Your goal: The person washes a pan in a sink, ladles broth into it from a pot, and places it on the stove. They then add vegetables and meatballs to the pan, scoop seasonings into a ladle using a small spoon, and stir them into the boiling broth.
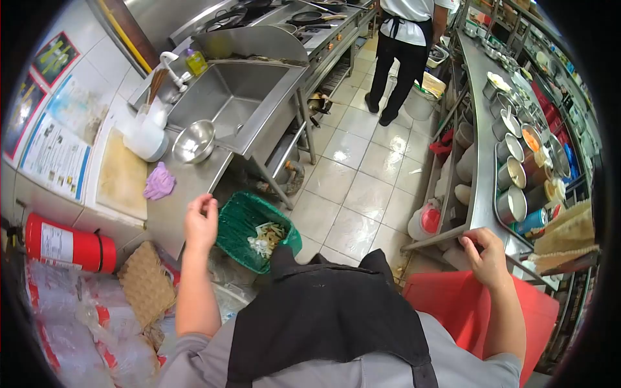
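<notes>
My left hand is held above the edge of the steel counter, left of the green bin. Its fingers are loosely bent and slightly apart, and I see nothing in them. In the bin lie pale food scraps. On the counter nearby are a crumpled purple cloth and a steel bowl. My right hand hovers over a red container, by the near end of the right-hand steel counter. A gap shows between its thumb and curled fingers, with nothing visible there.
A sink stands at the left, with a cutting board nearer. Below are a fire extinguisher and plastic-wrapped packs. A co-worker stands down the tiled aisle. Several metal pots line the right counter.
</notes>
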Demonstrator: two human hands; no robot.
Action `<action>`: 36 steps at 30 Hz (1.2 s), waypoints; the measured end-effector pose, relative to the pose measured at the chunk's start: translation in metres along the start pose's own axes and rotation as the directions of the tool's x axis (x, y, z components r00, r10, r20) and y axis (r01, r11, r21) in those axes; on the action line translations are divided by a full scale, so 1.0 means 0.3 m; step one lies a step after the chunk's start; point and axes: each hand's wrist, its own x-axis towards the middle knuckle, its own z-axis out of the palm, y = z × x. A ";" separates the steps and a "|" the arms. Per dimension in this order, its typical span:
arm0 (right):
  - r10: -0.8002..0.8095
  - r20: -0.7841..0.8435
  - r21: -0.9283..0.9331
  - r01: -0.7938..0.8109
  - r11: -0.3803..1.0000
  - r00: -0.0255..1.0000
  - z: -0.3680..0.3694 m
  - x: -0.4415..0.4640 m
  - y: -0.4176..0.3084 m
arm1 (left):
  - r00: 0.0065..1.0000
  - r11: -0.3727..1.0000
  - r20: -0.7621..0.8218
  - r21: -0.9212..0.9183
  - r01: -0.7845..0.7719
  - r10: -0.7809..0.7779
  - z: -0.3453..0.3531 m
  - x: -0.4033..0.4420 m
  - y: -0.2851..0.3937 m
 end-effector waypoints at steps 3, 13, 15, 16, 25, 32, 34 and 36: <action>-0.124 0.084 -0.008 0.125 0.992 0.989 -0.004 0.207 -0.056 | 0.994 0.995 -0.081 0.081 -0.067 0.073 -0.006 0.175 0.053; -0.320 0.142 0.093 0.309 0.947 0.937 0.257 0.943 -0.169 | 0.990 0.896 -0.071 0.438 -0.076 0.119 0.114 0.607 0.055; -0.187 0.216 0.135 0.160 0.978 0.958 0.348 1.066 -0.151 | 1.000 0.874 -0.025 0.486 -0.005 0.020 0.125 0.656 0.059; -0.149 0.273 0.109 0.123 0.986 0.950 0.388 1.120 -0.143 | 0.999 0.871 0.006 0.490 0.036 -0.044 0.132 0.682 0.064; -0.177 0.562 0.190 0.081 0.978 0.808 0.594 1.673 -0.086 | 0.874 0.796 0.104 0.477 0.374 -0.474 0.171 0.826 0.065; -0.435 0.305 0.266 0.363 0.893 0.847 0.676 2.400 -0.082 | 0.630 0.481 -0.121 0.542 0.690 -0.768 0.214 0.876 0.154; -0.510 0.166 0.260 0.461 0.848 0.844 0.689 2.634 -0.098 | 0.639 0.364 -0.245 0.652 0.665 -0.729 0.231 0.860 0.153; -0.586 0.018 0.137 0.579 0.804 0.810 0.717 2.868 -0.112 | 0.672 0.301 -0.311 0.715 0.631 -0.672 0.241 0.859 0.217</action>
